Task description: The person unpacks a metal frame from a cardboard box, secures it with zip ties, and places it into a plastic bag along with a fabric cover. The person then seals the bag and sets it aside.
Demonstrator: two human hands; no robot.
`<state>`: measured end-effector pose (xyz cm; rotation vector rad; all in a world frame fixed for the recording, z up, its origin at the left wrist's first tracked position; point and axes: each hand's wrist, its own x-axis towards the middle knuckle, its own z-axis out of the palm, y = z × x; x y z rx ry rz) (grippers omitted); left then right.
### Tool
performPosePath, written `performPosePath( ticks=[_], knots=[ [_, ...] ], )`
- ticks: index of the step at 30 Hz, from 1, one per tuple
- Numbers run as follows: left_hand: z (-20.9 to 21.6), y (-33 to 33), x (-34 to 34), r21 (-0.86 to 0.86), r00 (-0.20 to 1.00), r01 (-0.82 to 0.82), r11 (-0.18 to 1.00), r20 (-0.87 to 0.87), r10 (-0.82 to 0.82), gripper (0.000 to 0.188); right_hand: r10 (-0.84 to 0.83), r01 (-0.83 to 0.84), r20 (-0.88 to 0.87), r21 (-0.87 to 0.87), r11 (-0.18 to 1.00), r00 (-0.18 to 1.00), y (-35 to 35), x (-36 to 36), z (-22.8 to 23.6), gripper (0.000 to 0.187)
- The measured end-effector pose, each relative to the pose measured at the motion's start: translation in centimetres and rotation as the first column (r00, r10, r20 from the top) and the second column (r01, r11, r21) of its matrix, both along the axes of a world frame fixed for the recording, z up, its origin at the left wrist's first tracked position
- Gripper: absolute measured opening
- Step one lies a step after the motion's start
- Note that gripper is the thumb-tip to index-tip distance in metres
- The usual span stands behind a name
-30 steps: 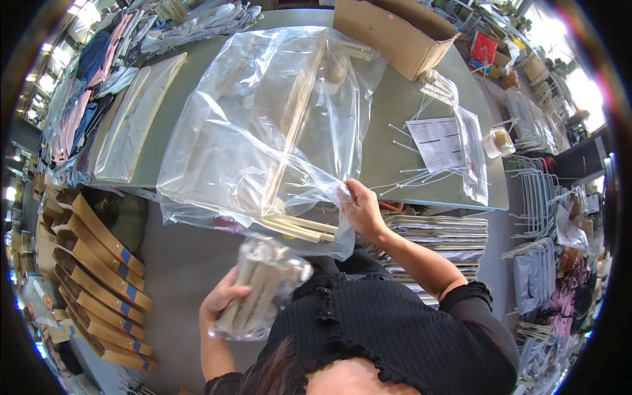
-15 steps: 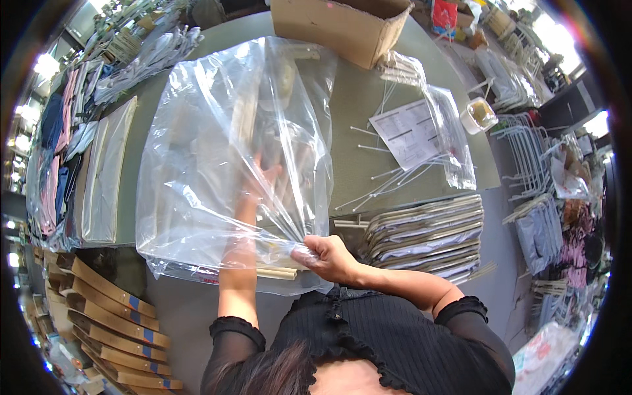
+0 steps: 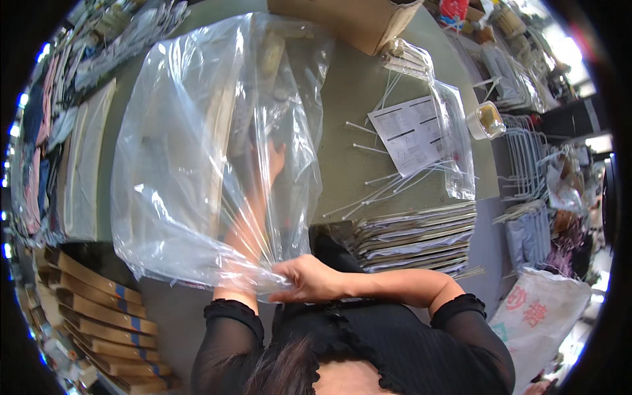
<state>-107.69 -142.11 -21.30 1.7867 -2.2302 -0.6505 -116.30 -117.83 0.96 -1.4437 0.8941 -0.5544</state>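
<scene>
A large clear plastic bag point(image 3: 178, 131) lies over the table in front of me, its mouth toward my body. Through its film I make out a pale, long-edged bundle point(image 3: 220, 131), blurred by folds and glare. My left hand point(image 3: 273, 163) reaches in through the mouth, fingers apart, to the right of that bundle; nothing shows in its grasp. My right hand point(image 3: 304, 278) is closed on the bag's gathered edge, beside my left forearm.
Right of the bag lie several white cable ties point(image 3: 368, 148), a printed sheet point(image 3: 408, 135) and clear packaging point(image 3: 457, 151). A cardboard box point(image 3: 342, 23) stands at the back. A stack of packed bundles point(image 3: 415, 237) sits front right; folded cartons point(image 3: 105, 316) lean lower left.
My right hand has drawn the gathered edge left and slightly down, toward my left forearm. My left hand has shifted a little right and up inside the bag. The view has tilted slightly.
</scene>
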Motion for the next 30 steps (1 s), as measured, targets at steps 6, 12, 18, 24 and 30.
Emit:
performPosePath(
  ticks=[6, 12, 18, 24, 30],
  knots=[
    [5.0, 17.7, 2.3, -0.05, 0.865, 0.242, 0.969, -0.44, -0.239, 0.051, -0.129, 0.08, -0.137, -0.315, 0.946, 0.982, 2.7, 0.4, -1.2, 0.031],
    [7.8, 38.0, 14.6, 0.801, 0.83, 0.41, 0.437, -0.526, 0.186, 0.044, 0.048, -0.209, -0.556, -0.229, 0.951, 0.83, 7.7, 1.7, -2.1, 0.037],
    [-2.9, 38.8, 26.1, 0.661, 0.643, -0.232, 0.714, -0.447, 0.622, 0.047, -0.262, -0.302, -0.599, -0.676, 0.672, 0.757, 7.6, 9.0, -1.6, 0.061],
    [-8.7, 27.5, 25.2, 0.879, -0.278, -0.466, 0.1, -0.253, 0.927, 0.08, -0.48, -0.213, -0.481, -0.834, 0.509, 0.734, 2.7, 18.3, -0.2, 0.1],
    [-11.7, 24.5, 25.5, 0.908, -0.716, -0.186, 0.377, -0.387, 0.58, 0.052, -0.55, -0.056, -0.404, -0.839, 0.541, 0.731, -0.1, 19.5, 1.3, 0.101]
  ],
)
